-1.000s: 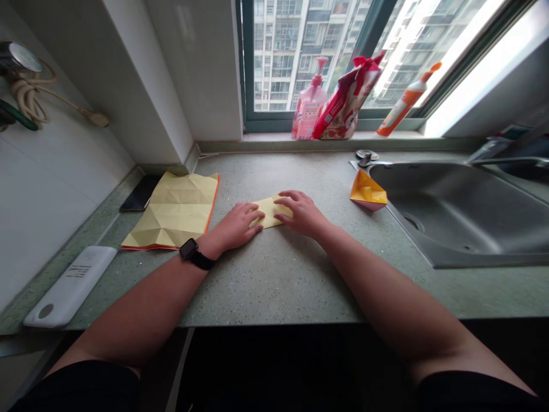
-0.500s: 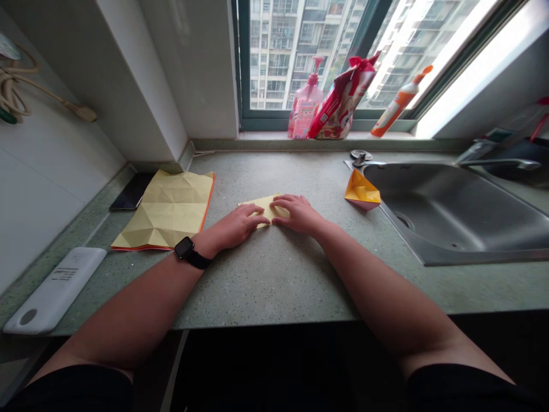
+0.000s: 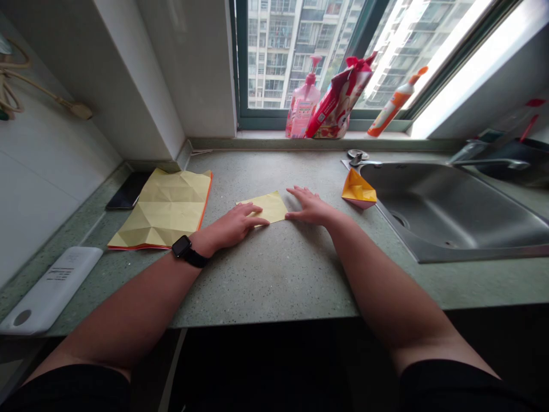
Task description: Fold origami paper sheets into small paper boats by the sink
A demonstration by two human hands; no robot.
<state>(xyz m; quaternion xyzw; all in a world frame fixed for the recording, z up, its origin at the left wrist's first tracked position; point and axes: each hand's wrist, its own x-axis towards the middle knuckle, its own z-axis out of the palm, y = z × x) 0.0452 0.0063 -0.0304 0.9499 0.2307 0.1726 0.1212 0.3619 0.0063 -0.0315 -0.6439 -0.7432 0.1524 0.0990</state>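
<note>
A small folded piece of yellow paper (image 3: 268, 207) lies flat on the speckled green countertop (image 3: 274, 280). My left hand (image 3: 234, 225) rests on its lower left part, with the fingers lying over the paper and a black smartwatch (image 3: 183, 249) on the wrist. My right hand (image 3: 311, 207) lies palm down with spread fingers just right of the paper, by its right edge. To the left of my left hand lies a large creased yellow sheet with an orange underside (image 3: 165, 210). A small yellow and pink paper boat (image 3: 358, 190) stands to the right of my right hand.
A steel sink (image 3: 454, 212) with a tap (image 3: 489, 163) lies to the right. A black phone (image 3: 127, 190) and a white flat device (image 3: 51, 290) lie at the left. Pink soap (image 3: 303, 100), a red bag (image 3: 338, 102) and an orange bottle (image 3: 390, 103) stand on the windowsill.
My right hand has slid right off the folded paper and its fingers have spread, uncovering the paper. My left hand stays on the paper. The view has shifted slightly.
</note>
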